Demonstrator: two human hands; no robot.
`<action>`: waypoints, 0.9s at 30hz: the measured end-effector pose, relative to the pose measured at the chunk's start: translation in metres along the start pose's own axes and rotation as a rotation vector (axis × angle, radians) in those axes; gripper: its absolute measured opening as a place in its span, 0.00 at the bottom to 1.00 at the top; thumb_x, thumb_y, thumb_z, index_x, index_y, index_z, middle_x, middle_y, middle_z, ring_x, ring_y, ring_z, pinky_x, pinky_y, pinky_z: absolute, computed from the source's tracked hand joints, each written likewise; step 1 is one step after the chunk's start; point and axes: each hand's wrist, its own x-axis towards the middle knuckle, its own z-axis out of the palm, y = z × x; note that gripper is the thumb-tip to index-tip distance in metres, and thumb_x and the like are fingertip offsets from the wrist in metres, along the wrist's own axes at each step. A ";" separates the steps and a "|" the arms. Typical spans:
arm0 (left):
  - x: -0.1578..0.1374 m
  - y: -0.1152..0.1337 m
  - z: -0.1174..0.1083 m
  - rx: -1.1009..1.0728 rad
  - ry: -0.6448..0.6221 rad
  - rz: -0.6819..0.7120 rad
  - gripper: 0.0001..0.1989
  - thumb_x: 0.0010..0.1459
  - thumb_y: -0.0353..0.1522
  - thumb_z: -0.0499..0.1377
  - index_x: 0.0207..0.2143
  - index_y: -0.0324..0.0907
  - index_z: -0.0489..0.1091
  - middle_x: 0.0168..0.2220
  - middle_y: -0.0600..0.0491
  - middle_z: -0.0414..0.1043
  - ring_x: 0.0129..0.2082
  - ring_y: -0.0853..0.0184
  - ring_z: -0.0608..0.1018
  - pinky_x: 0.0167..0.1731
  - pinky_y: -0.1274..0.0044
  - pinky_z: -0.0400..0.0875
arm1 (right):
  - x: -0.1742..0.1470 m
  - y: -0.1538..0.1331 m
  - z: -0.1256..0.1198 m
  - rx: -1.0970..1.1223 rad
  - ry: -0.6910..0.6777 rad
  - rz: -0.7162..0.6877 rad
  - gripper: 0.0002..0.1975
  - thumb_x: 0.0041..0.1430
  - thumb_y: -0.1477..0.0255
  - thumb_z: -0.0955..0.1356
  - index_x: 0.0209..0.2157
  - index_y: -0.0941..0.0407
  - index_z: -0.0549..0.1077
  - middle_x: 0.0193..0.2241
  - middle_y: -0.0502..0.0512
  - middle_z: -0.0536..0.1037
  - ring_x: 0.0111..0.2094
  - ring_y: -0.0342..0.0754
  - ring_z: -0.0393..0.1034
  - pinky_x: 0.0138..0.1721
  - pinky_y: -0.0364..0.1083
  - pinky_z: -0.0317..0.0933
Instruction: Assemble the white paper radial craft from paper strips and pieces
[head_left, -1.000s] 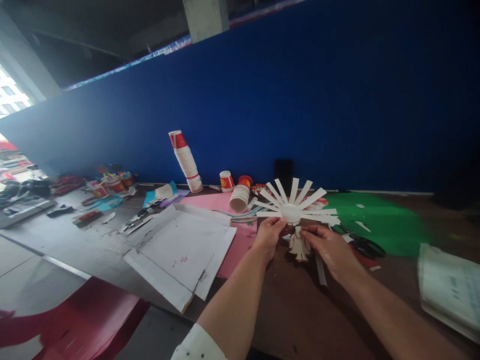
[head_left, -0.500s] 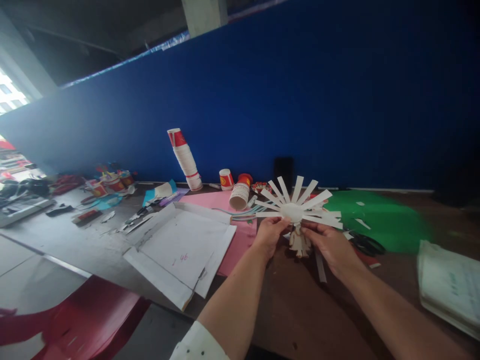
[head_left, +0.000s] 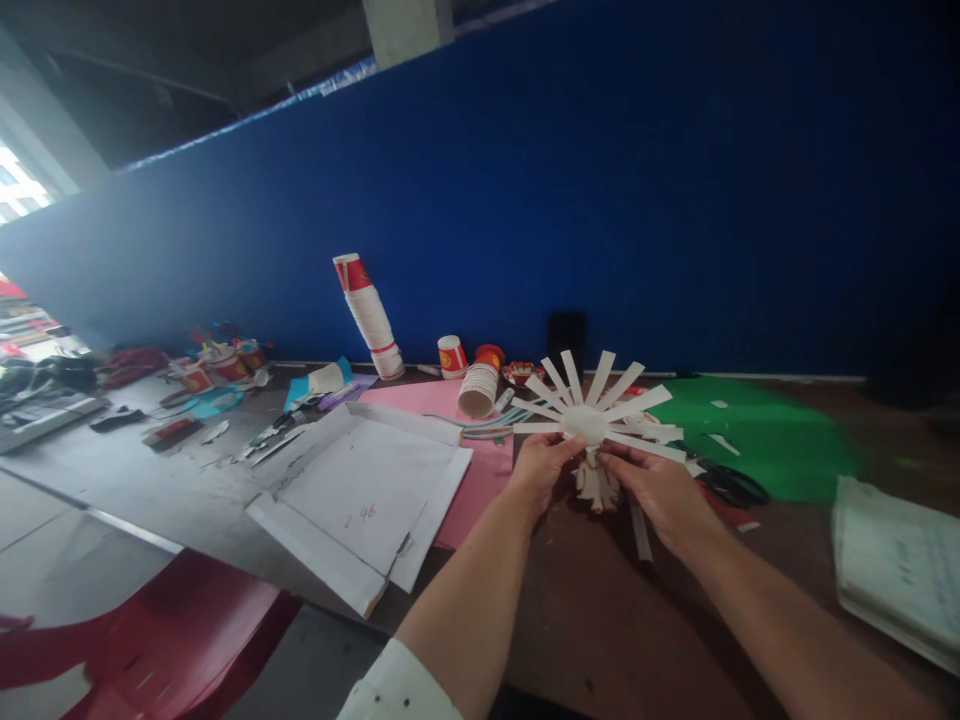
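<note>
Between my hands is a paper cup cut into strips (head_left: 584, 425), its white strips fanned out like rays around the round base. My left hand (head_left: 545, 470) pinches it at the lower left of the base, thumb on top. On the lower right, my right hand (head_left: 656, 490) grips it with closed fingers. Below the base hangs a bunched, curled, cream-coloured paper piece (head_left: 598, 487), partly hidden by my fingers; how it is joined I cannot tell. One loose-looking white strip (head_left: 640, 530) points down beside my right hand.
A tall stack of paper cups (head_left: 369, 318) leans near the blue partition (head_left: 600, 180). Other cups (head_left: 480, 388) lie beside it. An opened white cardboard box (head_left: 360, 500) rests on pink paper (head_left: 487, 480). Black-handled scissors (head_left: 735, 487) lie by green paper (head_left: 787, 440); a white pad (head_left: 900, 570) is at right.
The fanned strips have shifted slightly and spread a little wider at the upper right. Both hands keep their hold in nearly the same place.
</note>
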 end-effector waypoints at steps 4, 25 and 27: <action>0.001 0.000 0.000 -0.002 -0.003 0.006 0.27 0.30 0.43 0.77 0.30 0.36 0.77 0.25 0.51 0.75 0.22 0.68 0.75 0.30 0.73 0.71 | 0.000 0.000 -0.001 -0.004 0.006 0.003 0.17 0.43 0.62 0.78 0.36 0.53 0.83 0.30 0.52 0.85 0.35 0.53 0.79 0.38 0.47 0.71; 0.003 -0.002 0.001 -0.051 0.025 0.011 0.28 0.27 0.43 0.78 0.30 0.36 0.77 0.25 0.51 0.75 0.23 0.68 0.75 0.29 0.74 0.69 | 0.005 0.007 0.000 0.037 -0.021 0.001 0.21 0.43 0.60 0.77 0.39 0.54 0.83 0.33 0.53 0.85 0.34 0.54 0.80 0.36 0.49 0.73; 0.004 -0.002 0.000 -0.052 0.034 0.018 0.27 0.28 0.42 0.78 0.30 0.36 0.76 0.25 0.52 0.75 0.23 0.68 0.74 0.30 0.74 0.69 | 0.004 0.005 0.000 0.024 -0.009 0.000 0.20 0.43 0.61 0.77 0.39 0.54 0.83 0.32 0.53 0.85 0.33 0.53 0.79 0.35 0.49 0.72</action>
